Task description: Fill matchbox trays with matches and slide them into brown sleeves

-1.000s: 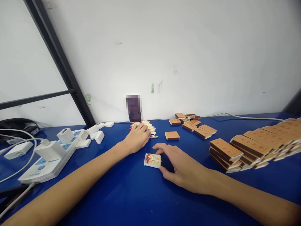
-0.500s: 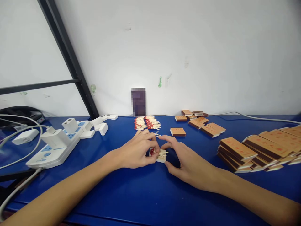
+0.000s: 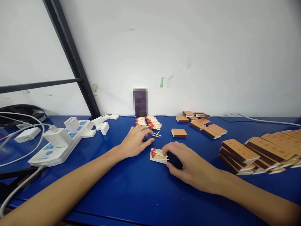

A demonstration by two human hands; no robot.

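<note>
An open white matchbox tray [image 3: 154, 159] holding red-tipped matches lies on the blue table between my hands. My right hand [image 3: 185, 160] is at its right end, thumb and fingers curved around the match ends and tray edge. My left hand [image 3: 136, 141] is up and left of the tray, empty, with thumb and fingers apart, its fingertips near a few loose crossed matches [image 3: 157, 134]. Behind it lie two piles of red-tipped matches [image 3: 154, 122]. A closed orange matchbox [image 3: 179, 132] sits behind my right hand.
Stacked matchboxes [image 3: 241, 150] fill the right side, and more matchboxes [image 3: 213, 131] lie at the back right. At left are a power strip [image 3: 63, 150], white blocks [image 3: 104, 128] and cables. A blurred dark device [image 3: 141, 103] leans against the wall.
My left hand has moved off the tray, back and to the left, and its fingers have spread. The tray and its matches are now uncovered. My right hand's fingers have moved closer to the tray's right end.
</note>
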